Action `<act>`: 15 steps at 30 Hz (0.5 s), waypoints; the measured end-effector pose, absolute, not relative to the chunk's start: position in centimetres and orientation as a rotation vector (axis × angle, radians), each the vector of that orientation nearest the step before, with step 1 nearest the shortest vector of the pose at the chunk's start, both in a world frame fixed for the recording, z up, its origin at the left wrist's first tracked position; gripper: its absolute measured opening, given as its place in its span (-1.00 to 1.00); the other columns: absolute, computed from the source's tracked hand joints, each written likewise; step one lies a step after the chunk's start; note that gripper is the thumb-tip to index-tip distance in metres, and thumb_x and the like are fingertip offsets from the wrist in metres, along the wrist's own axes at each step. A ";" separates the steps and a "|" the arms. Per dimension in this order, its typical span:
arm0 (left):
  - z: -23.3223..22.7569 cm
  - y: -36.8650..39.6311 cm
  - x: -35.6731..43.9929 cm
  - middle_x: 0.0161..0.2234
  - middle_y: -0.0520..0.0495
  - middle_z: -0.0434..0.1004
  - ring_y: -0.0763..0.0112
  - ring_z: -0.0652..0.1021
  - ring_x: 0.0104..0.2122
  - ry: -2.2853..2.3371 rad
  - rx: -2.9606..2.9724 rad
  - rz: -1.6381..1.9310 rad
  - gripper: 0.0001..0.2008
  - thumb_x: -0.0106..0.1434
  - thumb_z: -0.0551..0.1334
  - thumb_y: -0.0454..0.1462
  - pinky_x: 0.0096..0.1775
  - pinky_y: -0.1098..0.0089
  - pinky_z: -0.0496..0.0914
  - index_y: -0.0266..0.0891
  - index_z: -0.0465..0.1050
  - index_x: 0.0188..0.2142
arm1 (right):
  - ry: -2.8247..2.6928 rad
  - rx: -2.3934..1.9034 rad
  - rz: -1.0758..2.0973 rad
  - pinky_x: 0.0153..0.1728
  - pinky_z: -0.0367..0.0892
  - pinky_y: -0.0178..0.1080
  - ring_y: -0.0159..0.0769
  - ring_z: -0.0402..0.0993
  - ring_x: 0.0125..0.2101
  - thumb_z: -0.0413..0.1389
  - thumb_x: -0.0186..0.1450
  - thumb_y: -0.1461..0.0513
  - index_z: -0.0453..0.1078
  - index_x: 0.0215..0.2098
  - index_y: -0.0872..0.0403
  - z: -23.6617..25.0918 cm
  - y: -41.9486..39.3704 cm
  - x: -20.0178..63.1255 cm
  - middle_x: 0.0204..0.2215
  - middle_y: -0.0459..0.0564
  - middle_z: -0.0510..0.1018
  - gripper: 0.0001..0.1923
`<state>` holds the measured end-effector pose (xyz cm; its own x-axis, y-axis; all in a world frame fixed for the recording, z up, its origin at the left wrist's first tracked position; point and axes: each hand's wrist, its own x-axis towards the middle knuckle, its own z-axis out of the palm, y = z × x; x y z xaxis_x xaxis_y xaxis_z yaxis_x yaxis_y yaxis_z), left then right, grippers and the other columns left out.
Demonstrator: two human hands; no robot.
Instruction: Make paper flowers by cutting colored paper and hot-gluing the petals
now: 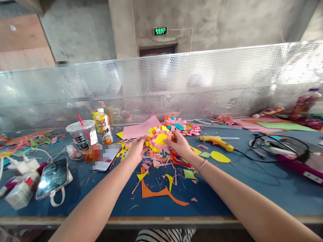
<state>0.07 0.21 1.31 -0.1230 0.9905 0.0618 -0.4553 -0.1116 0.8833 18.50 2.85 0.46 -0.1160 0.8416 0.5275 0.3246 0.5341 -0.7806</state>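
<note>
Between my two hands is a paper flower [160, 140] with a yellow middle and a fringe of pink, yellow and orange strips. My left hand [138, 149] grips its left edge, the fingers partly behind it. On the opposite edge my right hand [179, 144] is closed, thumb in front. Just behind lies a pink paper flower with blue bits [177, 124]. Paper scraps are strewn under and in front of my hands, among them a curved orange offcut [154, 192] and a yellow leaf-shaped piece [220, 157].
Right of my hands lies a yellow glue gun [216, 142], its cord running to a purple power strip [302, 169]. To the left stand a plastic drink cup [81, 138], a bottle [104, 127] and a phone [53, 178]. A perforated metal screen [159, 85] runs along the back.
</note>
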 end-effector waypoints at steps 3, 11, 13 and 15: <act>1.1 0.2 0.0 -0.47 -0.01 0.45 0.49 0.48 -0.49 0.904 1.078 1.536 -0.68 -0.04 0.28 -0.08 -0.45 0.48 0.38 -0.28 0.34 -0.43 | -1.677 -1.070 0.500 -0.53 0.22 -0.33 -0.40 0.26 -0.52 0.13 0.03 0.08 0.22 -0.30 0.07 0.8 2.4 18.3 -0.50 -0.14 0.34 -0.67; 0.3 0.8 -0.2 -0.50 0.11 0.31 0.53 0.40 -0.46 1.030 1.517 1.607 -0.65 -0.17 0.35 -0.24 -0.41 0.53 0.30 -0.24 0.19 -0.47 | -1.701 -1.085 0.553 -0.47 0.24 -0.32 -0.41 0.28 -0.50 0.14 0.00 0.13 0.21 -0.31 0.07 1.2 1.5 17.5 -0.46 -0.14 0.37 -0.68; 0.4 0.7 -0.3 -0.45 0.09 0.33 0.52 0.42 -0.42 0.971 1.498 1.620 -0.65 -0.15 0.34 -0.26 -0.37 0.52 0.32 -0.24 0.18 -0.43 | -1.718 -0.991 0.660 -0.44 0.26 -0.32 -0.40 0.30 -0.46 0.16 0.00 0.11 0.21 -0.29 0.07 0.9 1.8 17.6 -0.43 -0.12 0.39 -0.64; 0.6 0.5 -0.4 -0.40 0.08 0.35 0.51 0.44 -0.39 0.951 1.447 1.633 -0.64 -0.14 0.34 -0.24 -0.35 0.51 0.33 -0.23 0.20 -0.39 | -1.723 -0.891 0.807 -0.43 0.28 -0.32 -0.39 0.33 -0.43 0.18 0.00 0.09 0.22 -0.26 0.06 0.6 2.1 17.8 -0.39 -0.11 0.40 -0.60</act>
<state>-0.36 0.51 0.56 -0.0870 0.8922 0.4432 -0.0546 -0.4484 0.8921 17.82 2.09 0.56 -0.2348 0.8551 0.4622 0.1918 0.5069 -0.8404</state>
